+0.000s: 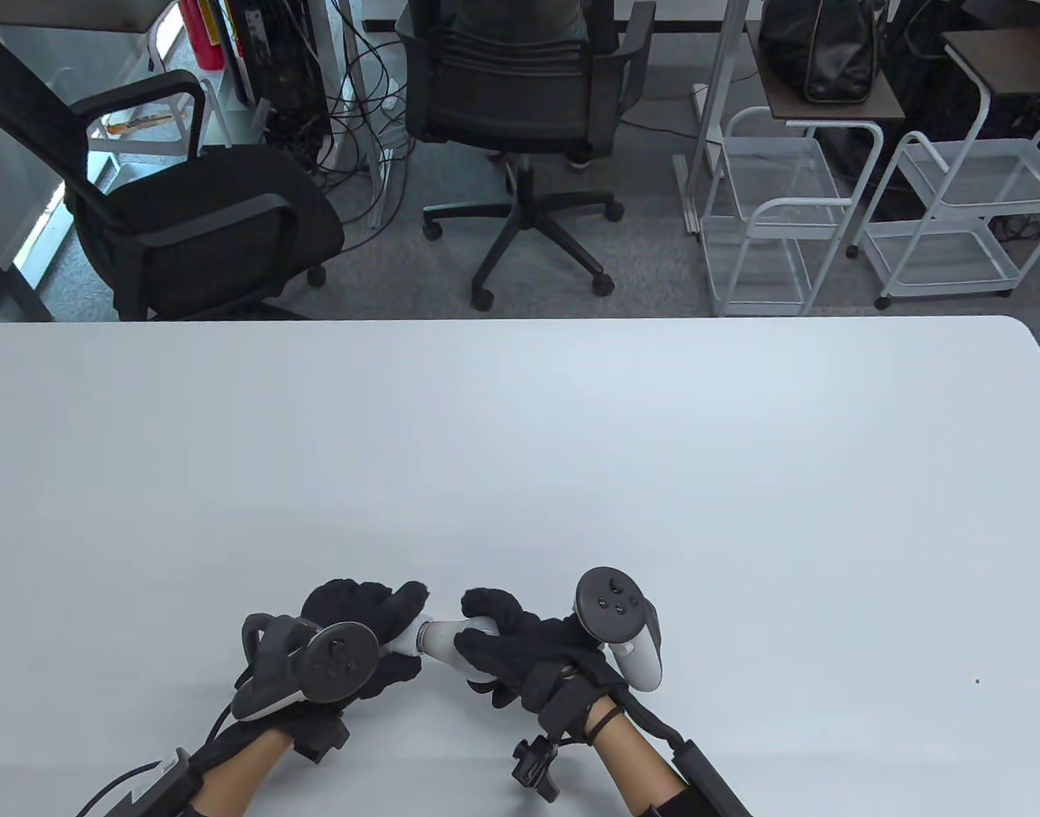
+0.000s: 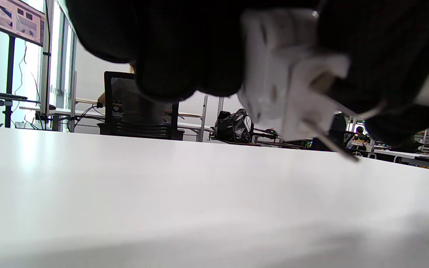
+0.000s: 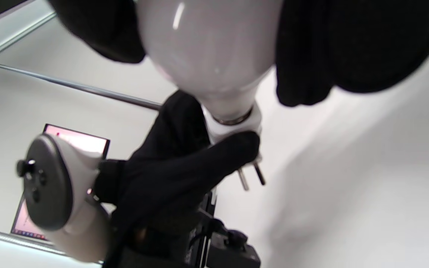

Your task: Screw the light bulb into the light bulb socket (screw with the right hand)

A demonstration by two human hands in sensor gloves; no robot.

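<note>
A white light bulb [image 1: 446,640] lies between my two hands just above the white table [image 1: 520,442] near its front edge. My right hand [image 1: 507,642] grips the bulb's round glass end [image 3: 207,52]. My left hand [image 1: 362,634] holds the white plug-in socket [image 2: 285,82], whose two metal prongs [image 3: 251,176] stick out below. In the right wrist view the bulb's neck meets the socket [image 3: 233,128], with a metal ring of thread showing at the joint. The left fingers wrap around the socket body.
Beyond the table's far edge stand two black office chairs [image 1: 520,111], white wire carts [image 1: 775,213] and cables on the floor. A tracker sits on the back of each hand [image 1: 618,625].
</note>
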